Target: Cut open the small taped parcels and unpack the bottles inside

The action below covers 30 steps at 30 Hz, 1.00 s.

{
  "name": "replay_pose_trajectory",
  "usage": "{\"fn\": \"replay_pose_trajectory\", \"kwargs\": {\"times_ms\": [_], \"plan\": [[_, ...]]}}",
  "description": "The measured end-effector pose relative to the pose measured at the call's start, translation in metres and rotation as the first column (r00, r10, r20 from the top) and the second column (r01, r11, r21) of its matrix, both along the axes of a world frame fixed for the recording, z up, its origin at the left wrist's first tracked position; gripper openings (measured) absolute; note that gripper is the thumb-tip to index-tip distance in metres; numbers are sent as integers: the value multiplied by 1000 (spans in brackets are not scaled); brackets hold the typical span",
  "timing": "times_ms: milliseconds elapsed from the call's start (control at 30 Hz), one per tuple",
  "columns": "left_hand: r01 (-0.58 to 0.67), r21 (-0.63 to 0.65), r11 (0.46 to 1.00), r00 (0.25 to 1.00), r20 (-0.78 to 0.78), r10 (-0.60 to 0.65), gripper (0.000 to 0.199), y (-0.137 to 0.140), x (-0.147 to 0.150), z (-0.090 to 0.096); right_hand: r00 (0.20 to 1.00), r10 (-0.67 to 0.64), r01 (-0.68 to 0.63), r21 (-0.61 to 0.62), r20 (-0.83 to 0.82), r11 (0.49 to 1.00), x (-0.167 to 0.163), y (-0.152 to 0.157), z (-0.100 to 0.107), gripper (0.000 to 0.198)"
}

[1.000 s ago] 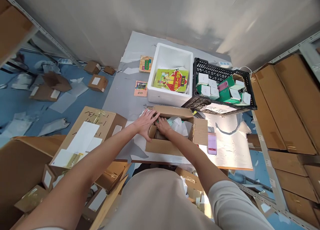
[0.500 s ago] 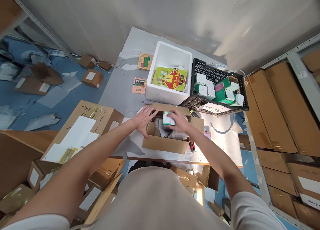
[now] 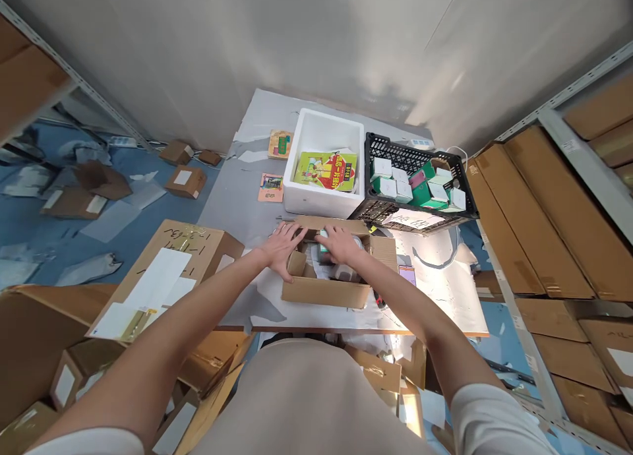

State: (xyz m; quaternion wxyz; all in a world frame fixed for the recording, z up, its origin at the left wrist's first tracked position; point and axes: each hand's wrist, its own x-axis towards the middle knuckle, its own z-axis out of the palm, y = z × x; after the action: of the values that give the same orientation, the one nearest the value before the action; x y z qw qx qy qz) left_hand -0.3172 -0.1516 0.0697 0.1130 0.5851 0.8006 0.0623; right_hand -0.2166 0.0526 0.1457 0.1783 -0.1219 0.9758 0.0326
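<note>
An open cardboard box lies near the table's front edge, flaps folded outward. My left hand spans its left end, fingers spread, thumb by the near wall and fingertips by the far rim. Inside, my right hand grips a small white-and-green box from above; my fingers hide most of it. Grey or translucent wrapped items, hard to make out, lie beneath and beside it. Behind stands a black plastic crate with several similar white-and-green boxes.
A white foam box holding colourful books adjoins the crate. Small booklets lie left of it. Right of the carton are a phone and a red-black tool. A large carton stands left; loaded shelves rise right.
My right hand has lowered the small white-and-green box deeper into the cardboard box. My left hand stays at the left end. The camera view has tilted slightly up.
</note>
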Motion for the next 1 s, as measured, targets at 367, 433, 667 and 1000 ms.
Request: {"fn": "replay_pose_trajectory", "kwargs": {"times_ms": [367,433,667,1000], "plan": [[-78,-79,994,997,2,78,150,22,-25,0,909,0,-124,-270,-417,955,45,41,153,58],[-94,-133,987,995,3,95,146,27,-33,2,903,-34,-100,-287,-429,953,80,47,168,59],[-150,-189,970,988,-8,151,139,31,-20,14,924,-234,101,-394,-303,913,187,23,120,68],[-683,11,731,661,437,610,117,-73,167,-10,684,-729,321,-912,37,255,211,-14,-25,67]]}}
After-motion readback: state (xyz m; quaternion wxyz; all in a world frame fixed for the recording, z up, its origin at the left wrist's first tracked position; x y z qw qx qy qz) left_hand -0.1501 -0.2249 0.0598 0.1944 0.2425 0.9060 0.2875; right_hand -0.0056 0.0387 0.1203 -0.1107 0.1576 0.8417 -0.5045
